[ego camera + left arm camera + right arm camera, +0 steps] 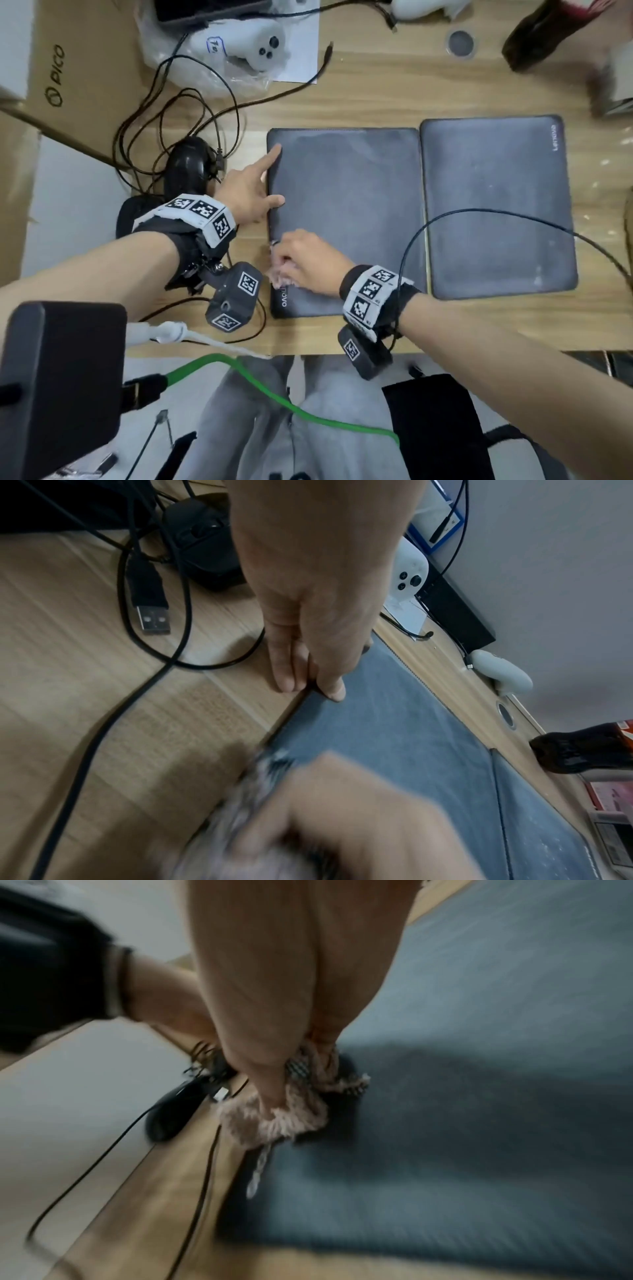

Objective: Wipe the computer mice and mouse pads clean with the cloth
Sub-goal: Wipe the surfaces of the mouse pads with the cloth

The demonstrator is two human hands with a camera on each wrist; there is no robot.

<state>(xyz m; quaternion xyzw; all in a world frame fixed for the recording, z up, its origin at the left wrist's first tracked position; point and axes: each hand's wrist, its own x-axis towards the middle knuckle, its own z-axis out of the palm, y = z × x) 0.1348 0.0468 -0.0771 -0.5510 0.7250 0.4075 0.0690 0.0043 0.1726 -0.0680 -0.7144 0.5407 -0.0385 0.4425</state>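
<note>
Right hand point(310, 262) fingers point(270, 1093) bunch the fuzzy pink-beige cloth point(274, 1121) at near-left edge of the left dark grey rectangular mouse pad point(346, 219) on the wooden counter point(376, 92). Left hand point(248, 192) fingers point(330, 688) straight, pressing its left edge.

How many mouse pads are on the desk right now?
2. The left mouse pad lies under both hands, with the cloth on its near-left part; the right mouse pad lies alongside it, a cable crossing it. None seems hidden.

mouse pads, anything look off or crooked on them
Both mouse pads lie flat and edge to edge, but a black cable loops across the right pad where wiping is still due. The left pad shows pale, dusty streaks.
</note>
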